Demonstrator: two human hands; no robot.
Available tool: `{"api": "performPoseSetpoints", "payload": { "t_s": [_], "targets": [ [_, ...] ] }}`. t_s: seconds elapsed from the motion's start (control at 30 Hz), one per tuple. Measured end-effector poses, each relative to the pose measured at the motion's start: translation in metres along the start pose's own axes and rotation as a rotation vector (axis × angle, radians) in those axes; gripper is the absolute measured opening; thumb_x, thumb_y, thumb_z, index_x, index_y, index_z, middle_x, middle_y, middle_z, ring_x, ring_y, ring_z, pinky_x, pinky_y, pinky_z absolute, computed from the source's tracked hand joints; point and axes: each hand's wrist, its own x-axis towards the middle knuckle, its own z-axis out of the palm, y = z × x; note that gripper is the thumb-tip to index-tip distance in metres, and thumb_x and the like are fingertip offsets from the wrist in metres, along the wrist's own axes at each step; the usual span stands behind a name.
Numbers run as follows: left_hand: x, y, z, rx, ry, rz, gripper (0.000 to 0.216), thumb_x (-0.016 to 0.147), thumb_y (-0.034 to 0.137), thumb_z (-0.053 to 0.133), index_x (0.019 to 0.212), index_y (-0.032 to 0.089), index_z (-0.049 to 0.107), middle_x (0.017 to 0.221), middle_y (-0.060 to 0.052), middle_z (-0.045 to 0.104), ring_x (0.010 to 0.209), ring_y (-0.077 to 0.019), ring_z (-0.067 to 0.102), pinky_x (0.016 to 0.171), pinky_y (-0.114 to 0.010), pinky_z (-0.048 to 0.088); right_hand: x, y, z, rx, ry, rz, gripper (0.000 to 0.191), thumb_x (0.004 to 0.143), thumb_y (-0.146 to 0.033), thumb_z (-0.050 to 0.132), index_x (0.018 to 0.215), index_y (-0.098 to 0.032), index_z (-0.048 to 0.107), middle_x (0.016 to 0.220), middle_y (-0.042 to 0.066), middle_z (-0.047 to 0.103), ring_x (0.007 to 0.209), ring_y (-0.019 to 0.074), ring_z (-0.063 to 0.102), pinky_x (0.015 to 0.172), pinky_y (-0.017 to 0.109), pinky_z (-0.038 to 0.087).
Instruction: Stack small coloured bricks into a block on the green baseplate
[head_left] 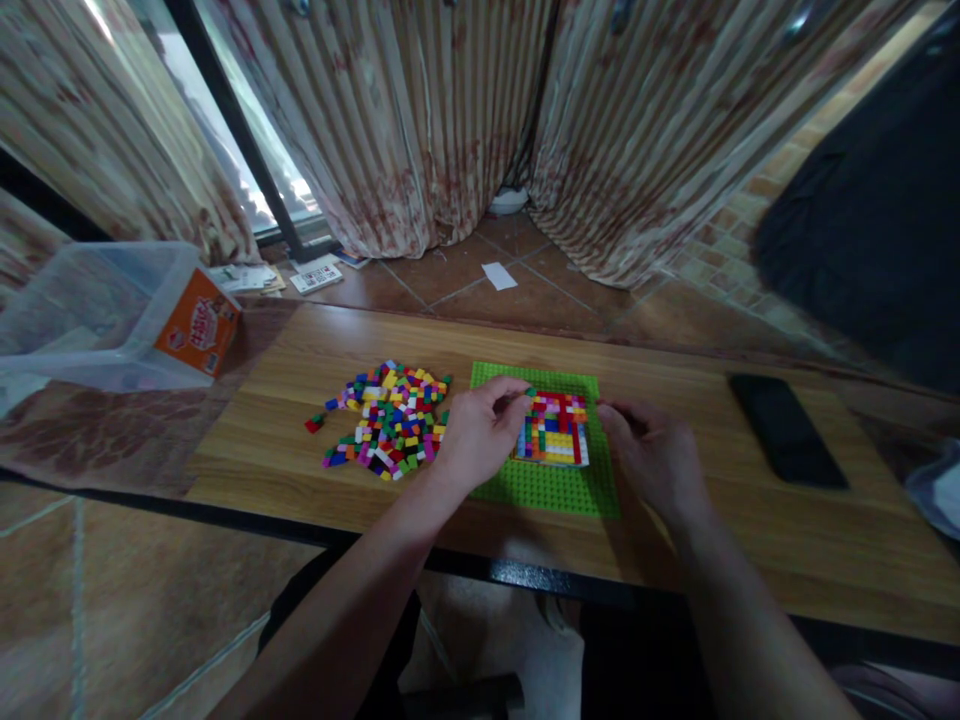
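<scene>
A light green studded baseplate (547, 494) lies on the wooden table. On it sits a low block of multicoloured building bricks (559, 440), with red, yellow, white and blue rows. My left hand (484, 428) is closed in a pinch at the block's upper left corner, a small dark green brick (531, 392) at its fingertips. Beyond the plate's right edge, my right hand (654, 452) has its thumb and forefinger pinched together; whatever may be between them is too small to make out. Left of the plate spreads a pile of loose small bricks (397, 420) in many colours.
A black phone (786, 430) lies on the wooden table (262, 420) at the right. At the far left stands a clear plastic bin (112, 310) with an orange label. Curtains (375, 130) hang behind, and papers (316, 274) lie beyond the table's far edge.
</scene>
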Motion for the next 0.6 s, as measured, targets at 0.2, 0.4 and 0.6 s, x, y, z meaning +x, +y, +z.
{"api": "performPoseSetpoints", "payload": {
  "t_s": [0.2,0.4,0.6],
  "targets": [
    [0.000,0.001,0.000,0.013,-0.008,-0.002,0.014,0.091,0.017,0.061,0.099,0.016,0.073,0.086,-0.004,0.076,0.075,-0.0140,0.070,0.065,-0.024,0.054,0.003,-0.004,0.013,0.040,-0.005,0.052,0.044,0.086,-0.054,0.059,0.098,-0.016,0.078,0.093,0.011,0.079,0.082,0.0250,0.072,0.075,0.037,0.056],
    [0.001,0.001,0.000,0.005,-0.003,-0.002,0.014,0.091,0.017,0.061,0.098,0.016,0.073,0.087,-0.004,0.077,0.075,-0.0139,0.070,0.065,-0.024,0.055,0.003,-0.007,0.016,0.038,-0.021,0.054,0.041,0.086,-0.052,0.060,0.097,-0.017,0.078,0.093,0.010,0.079,0.082,0.0239,0.072,0.076,0.036,0.055],
    [0.000,0.004,-0.001,0.003,-0.005,-0.004,0.014,0.091,0.019,0.060,0.098,0.016,0.073,0.088,-0.005,0.077,0.076,-0.0144,0.070,0.068,-0.026,0.055,0.001,-0.008,0.018,0.022,-0.002,0.018,0.041,0.086,-0.053,0.061,0.096,-0.017,0.078,0.092,0.011,0.079,0.079,0.0230,0.071,0.075,0.036,0.056]
  ]
}}
